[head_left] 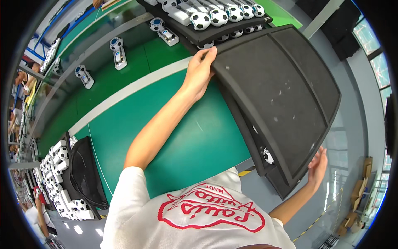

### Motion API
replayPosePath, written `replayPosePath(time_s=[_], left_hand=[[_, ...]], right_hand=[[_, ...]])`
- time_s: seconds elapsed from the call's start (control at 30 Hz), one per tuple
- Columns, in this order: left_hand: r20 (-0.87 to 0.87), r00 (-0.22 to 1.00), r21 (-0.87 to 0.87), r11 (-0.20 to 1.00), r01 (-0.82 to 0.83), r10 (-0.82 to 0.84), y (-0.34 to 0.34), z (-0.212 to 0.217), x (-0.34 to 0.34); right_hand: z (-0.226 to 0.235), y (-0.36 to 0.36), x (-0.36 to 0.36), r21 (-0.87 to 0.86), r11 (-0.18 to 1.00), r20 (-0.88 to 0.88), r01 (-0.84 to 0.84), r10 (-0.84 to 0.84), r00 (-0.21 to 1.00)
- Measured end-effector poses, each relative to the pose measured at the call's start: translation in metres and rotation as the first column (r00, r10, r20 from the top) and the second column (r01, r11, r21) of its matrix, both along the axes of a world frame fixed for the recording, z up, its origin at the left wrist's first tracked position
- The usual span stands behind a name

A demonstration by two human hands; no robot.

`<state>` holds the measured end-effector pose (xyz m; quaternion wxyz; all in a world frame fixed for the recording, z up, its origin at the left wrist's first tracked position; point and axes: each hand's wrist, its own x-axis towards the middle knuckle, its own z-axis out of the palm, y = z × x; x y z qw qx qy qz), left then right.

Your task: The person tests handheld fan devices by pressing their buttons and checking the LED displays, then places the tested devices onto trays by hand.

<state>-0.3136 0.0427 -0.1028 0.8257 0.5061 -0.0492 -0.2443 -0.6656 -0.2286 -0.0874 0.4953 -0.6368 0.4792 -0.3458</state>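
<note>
A large black foam tray (269,91), scuffed with pale marks, lies tilted over the right end of the green bench. My left hand (200,71) grips its far left corner, the thumb on top and the fingers curled under the edge. At the near right edge, my right hand (317,167) holds the rim, its fingers partly hidden behind it. Beneath is another black tray (259,159), where a football-patterned white piece (268,156) shows through the gap. What else lies between the two trays is hidden.
More football-patterned devices (219,17) sit in stacked black trays beyond my left hand. Several white devices rest along the green conveyor belt (99,89). At left are a heap of similar pieces (62,182) and a black bag (86,170). Cardboard boxes (358,193) stand far right.
</note>
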Motion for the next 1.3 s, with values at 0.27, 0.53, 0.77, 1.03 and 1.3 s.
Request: replayPosePath(time_s=[0.27, 0.53, 0.77, 1.03, 1.3], left_hand=[[0.176, 0.981, -0.011, 0.997, -0.077, 0.078, 0.023, -0.023, 0.006], [0.262, 0.943, 0.082, 0.968, -0.236, 0.207, 0.072, -0.032, 0.058], [0.687, 0.636, 0.247, 0.71, -0.659, 0.352, 0.162, -0.042, 0.144], [0.699, 0.711, 0.709, -0.197, -0.677, 0.077, 0.211, -0.075, 0.23], [0.207, 0.947, 0.125, 0.954, -0.273, 0.244, 0.253, -0.021, 0.135]], right_hand=[[-0.005, 0.029, -0.014, 0.175, 0.977, 0.122, -0.121, 0.1, 0.988], [-0.019, 0.056, -0.001, 0.141, 0.971, 0.164, -0.192, 0.169, 0.972], [0.009, 0.043, -0.003, -0.171, 0.983, -0.38, -0.068, -0.002, 0.925], [0.13, 0.196, 0.227, -0.408, 0.159, -0.562, -0.899, 0.732, 0.385], [-0.029, 0.295, 0.533, -0.6, -0.307, -0.799, -0.739, 0.283, 0.531]])
